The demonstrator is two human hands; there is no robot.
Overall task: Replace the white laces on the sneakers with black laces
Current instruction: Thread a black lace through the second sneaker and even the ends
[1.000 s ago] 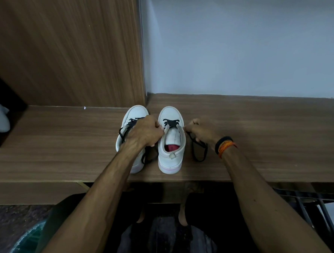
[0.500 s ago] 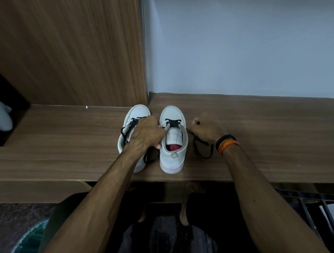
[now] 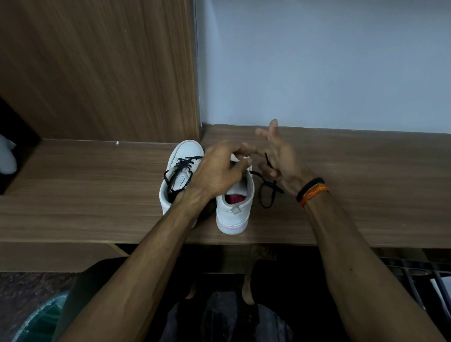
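Observation:
Two white sneakers stand side by side on the wooden shelf (image 3: 88,195), toes to the wall. The left sneaker (image 3: 178,173) is threaded with a black lace. My left hand (image 3: 219,171) is curled over the front of the right sneaker (image 3: 236,207) and hides its eyelets; thumb and fingertips pinch where the black lace (image 3: 268,194) comes out. My right hand (image 3: 280,159) is raised just right of that sneaker, its long fingers stretched up. One lace end crosses its palm, pinched near the thumb, and a loop hangs down to the shelf.
A dark box with a pale object (image 3: 0,158) sits at the shelf's far left. A wood panel (image 3: 94,73) and a white wall (image 3: 331,58) close the back. Below are a green bin (image 3: 31,341), my legs and a metal rack (image 3: 423,277).
My right hand has lifted off the shelf and spread its fingers, carrying the lace up. My left hand has shifted right, over the front of the right sneaker.

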